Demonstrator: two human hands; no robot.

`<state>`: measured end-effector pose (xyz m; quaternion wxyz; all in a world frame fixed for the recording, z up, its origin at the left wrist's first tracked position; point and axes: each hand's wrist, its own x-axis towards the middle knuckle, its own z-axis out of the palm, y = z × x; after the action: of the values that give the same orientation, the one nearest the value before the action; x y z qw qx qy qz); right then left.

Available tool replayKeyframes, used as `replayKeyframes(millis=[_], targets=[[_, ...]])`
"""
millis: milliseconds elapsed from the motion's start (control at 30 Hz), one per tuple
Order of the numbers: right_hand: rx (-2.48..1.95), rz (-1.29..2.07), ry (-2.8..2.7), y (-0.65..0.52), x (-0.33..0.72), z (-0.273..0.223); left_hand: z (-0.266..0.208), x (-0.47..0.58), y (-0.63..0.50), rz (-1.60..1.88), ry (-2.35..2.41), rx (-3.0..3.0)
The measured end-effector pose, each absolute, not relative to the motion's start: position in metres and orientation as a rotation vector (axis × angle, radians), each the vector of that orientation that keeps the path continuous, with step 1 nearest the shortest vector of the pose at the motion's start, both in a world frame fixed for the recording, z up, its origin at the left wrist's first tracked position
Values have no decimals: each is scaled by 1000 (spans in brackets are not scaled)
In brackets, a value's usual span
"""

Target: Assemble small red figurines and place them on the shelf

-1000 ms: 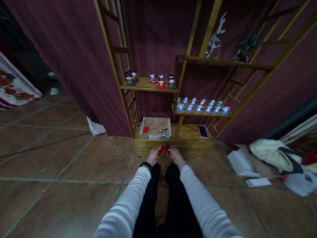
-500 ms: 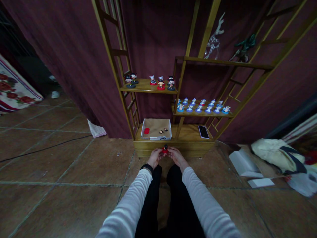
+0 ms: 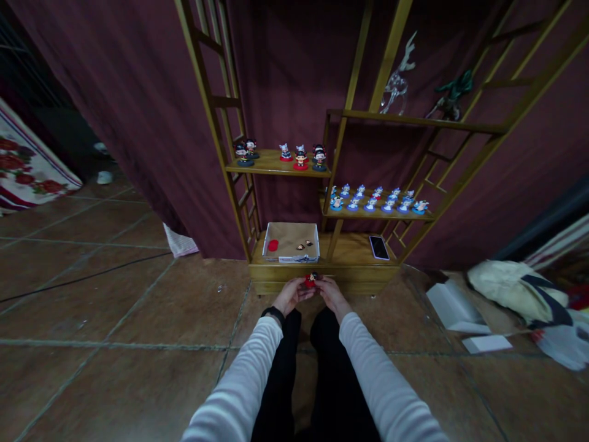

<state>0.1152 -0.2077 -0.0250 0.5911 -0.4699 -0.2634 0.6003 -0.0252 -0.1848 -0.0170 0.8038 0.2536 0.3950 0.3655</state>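
Between my two hands is a small figurine (image 3: pixel 311 280) with a dark head and a red base, tilted to the right. My left hand (image 3: pixel 292 293) is closed on its red base side, with a dark band on the wrist. The fingertips of my right hand (image 3: pixel 330 291) are closed on its other side, near the head. Just beyond, on the cabinet's low top, lies a shallow cardboard box (image 3: pixel 291 231) holding a red disc (image 3: pixel 273 245) and two small dark-haired pieces (image 3: pixel 300 247).
Dark-haired and grey-white figurines (image 3: pixel 300 161) stand on the left shelf (image 3: pixel 271 164). Several blue-white figurines (image 3: pixel 370 204) line the right shelf. A phone (image 3: pixel 379 247) lies right of the box. A clear deer figure (image 3: pixel 396 86) stands higher up. White boxes (image 3: pixel 455 307) and a bag lie on the floor.
The figurine has gone from upright to tilted, its head now toward the right hand. Both hands have stayed in nearly the same place. The view has shifted slightly.
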Motion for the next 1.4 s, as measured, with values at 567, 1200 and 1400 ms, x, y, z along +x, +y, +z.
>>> replayKeyframes(millis=[567,1200,1400], targets=[[-1074,1498,-641,-210,116,-26,-18,-23,-184,912,925,594],[-1001,1497,-713,-215,115,-18,-18,-27,-188,942,760,629],[-982,1515,-735,-216,115,-15,-19,-25,-189,992,780,655]])
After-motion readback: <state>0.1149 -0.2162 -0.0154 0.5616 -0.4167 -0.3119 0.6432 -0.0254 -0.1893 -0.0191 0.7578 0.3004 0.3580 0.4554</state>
